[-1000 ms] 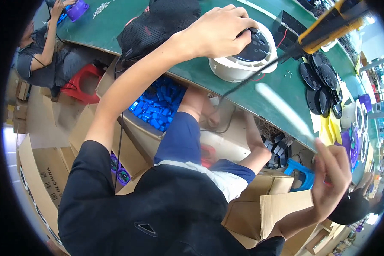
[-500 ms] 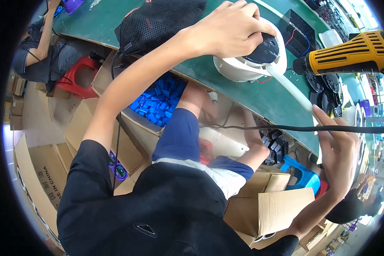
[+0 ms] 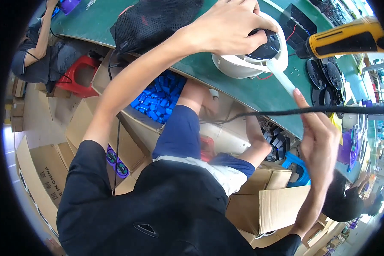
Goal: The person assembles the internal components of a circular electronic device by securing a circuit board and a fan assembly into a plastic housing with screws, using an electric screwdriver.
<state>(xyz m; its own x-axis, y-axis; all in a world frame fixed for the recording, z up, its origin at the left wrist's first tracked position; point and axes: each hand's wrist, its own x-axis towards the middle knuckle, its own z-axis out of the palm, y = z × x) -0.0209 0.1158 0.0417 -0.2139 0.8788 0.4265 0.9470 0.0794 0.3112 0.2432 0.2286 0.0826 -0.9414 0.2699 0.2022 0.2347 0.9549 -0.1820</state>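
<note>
My left hand [image 3: 232, 32] is bent over a black round plate [image 3: 265, 46], fingers and thumb gripping its edge. That plate sits inside a white round housing [image 3: 230, 66] on the green workbench. From the housing a pale white strip [image 3: 281, 79] sticks out toward me on the right. At the strip's outer end is the index fingertip of my right hand [image 3: 318, 141], with that finger stretched out and the others loosely bent. A yellow and black power drill [image 3: 345, 38] is at the right of the housing, its tip close to the housing's right side.
On the workbench [image 3: 251, 100] are a black mesh bag [image 3: 158, 25], a black box with wires [image 3: 301, 27] and several black discs [image 3: 324, 79]. A black cable [image 3: 345, 110] crosses by my right hand. Blue parts [image 3: 160, 96] fill a carton below. Another person sits far left.
My right hand has moved left and slightly up, toward the housing. The drill has shifted upward in view. My left hand stays on the black plate.
</note>
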